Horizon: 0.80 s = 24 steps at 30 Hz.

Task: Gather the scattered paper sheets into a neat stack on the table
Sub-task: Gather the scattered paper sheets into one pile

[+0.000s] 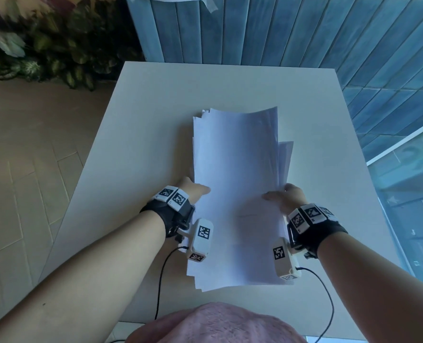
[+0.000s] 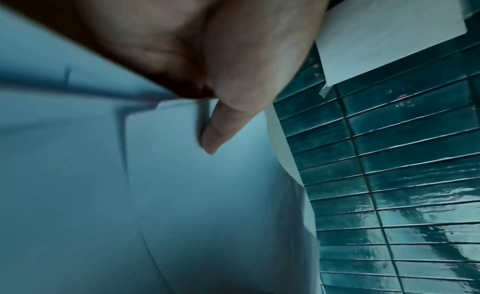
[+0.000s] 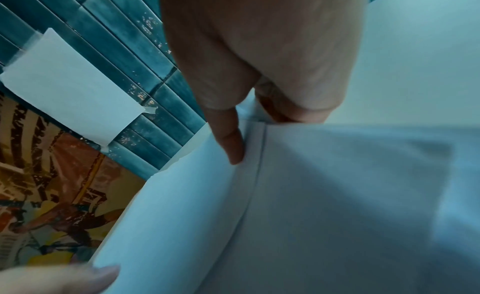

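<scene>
A bundle of several white paper sheets (image 1: 235, 184) is held above the middle of the pale table (image 1: 136, 125), its edges uneven and its far end curling up. My left hand (image 1: 196, 190) grips the bundle's left edge, thumb on top and fingers hidden beneath. My right hand (image 1: 283, 195) grips the right edge the same way. In the left wrist view the left hand's thumb (image 2: 221, 132) presses on the paper sheets (image 2: 130, 195). In the right wrist view the right hand's thumb (image 3: 231, 142) lies on the sheets (image 3: 311, 195), with the other fingers tucked behind them.
A blue tiled wall (image 1: 267, 30) stands behind the table and along its right side. A leafy plant (image 1: 44, 50) sits at the back left on the wooden floor (image 1: 19, 169). A white sheet (image 3: 70, 92) is taped to the tiles.
</scene>
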Motion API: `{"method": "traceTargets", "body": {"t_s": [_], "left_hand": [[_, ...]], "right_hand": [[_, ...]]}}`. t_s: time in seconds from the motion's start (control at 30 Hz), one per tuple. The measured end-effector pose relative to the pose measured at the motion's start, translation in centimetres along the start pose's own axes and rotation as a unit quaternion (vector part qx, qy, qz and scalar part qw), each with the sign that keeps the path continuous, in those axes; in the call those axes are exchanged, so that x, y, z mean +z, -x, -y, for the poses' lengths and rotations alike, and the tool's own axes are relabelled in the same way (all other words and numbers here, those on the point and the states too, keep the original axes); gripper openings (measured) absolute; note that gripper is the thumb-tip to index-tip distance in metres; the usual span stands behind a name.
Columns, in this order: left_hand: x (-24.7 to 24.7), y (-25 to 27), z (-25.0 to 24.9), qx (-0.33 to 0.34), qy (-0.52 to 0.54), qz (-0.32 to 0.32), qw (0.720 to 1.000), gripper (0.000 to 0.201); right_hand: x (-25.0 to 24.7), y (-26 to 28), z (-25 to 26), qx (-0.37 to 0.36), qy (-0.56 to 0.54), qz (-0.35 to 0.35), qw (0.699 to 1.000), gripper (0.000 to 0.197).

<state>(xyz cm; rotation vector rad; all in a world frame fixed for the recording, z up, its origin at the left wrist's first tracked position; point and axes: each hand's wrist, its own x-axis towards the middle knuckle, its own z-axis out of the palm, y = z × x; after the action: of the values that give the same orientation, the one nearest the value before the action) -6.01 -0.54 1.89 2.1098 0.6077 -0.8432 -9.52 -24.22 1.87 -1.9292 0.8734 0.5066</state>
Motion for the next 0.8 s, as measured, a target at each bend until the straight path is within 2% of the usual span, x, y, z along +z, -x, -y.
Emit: {"method": "traceTargets", "body": {"t_s": [0.07,0.17,0.2,0.23,0.27,0.3,0.33,0.4,0.47,0.63,0.8], "left_hand": [[-0.5,-0.1,0.9,0.024,0.008,-0.004,1.0,0.022],[-0.7,0.2,1.2,0.033,0.057,-0.002,0.998,0.02],[-0.6,0.3,1.0,0.033,0.061,0.007,0.998,0.028],[-0.4,-0.2,1.0,0.036,0.067,0.012,0.997,0.047],[-0.1,-0.5,0.8,0.041,0.067,0.015,0.997,0.067],[0.2,-0.7,0.6,0.046,0.074,0.019,0.996,0.078],[0.4,-0.8,0.3,0.052,0.072,0.021,0.996,0.076],[0.5,0.3,-0.6,0.059,0.062,0.02,0.996,0.053],[0.6,0.9,-1.1,0.063,0.049,0.013,0.997,0.039],[0.3,0.3,-0.9,0.049,0.037,0.013,0.998,0.073],[0.1,0.5,-0.9,0.072,-0.012,0.0,0.997,0.07]], "right_hand": [[-0.3,0.2,0.1,-0.006,-0.025,0.013,1.0,0.024],[-0.1,0.2,0.4,-0.032,-0.015,0.027,0.999,0.034],[0.0,0.3,0.6,-0.041,-0.009,0.031,0.999,0.026],[0.2,0.5,1.0,-0.046,-0.012,0.032,0.998,0.018],[0.4,0.7,1.3,-0.046,-0.018,0.037,0.998,0.015],[0.5,0.8,1.7,-0.046,-0.021,0.046,0.998,0.018],[0.6,0.8,1.9,-0.035,-0.019,0.059,0.997,0.029],[0.9,0.9,2.4,-0.022,-0.016,0.071,0.997,0.05],[1.0,0.8,2.6,-0.017,-0.026,0.078,0.996,0.06],[1.7,0.7,2.7,-0.035,-0.031,0.076,0.996,0.046],[2.3,0.6,3.3,-0.074,-0.007,0.044,0.996,0.02]]}}
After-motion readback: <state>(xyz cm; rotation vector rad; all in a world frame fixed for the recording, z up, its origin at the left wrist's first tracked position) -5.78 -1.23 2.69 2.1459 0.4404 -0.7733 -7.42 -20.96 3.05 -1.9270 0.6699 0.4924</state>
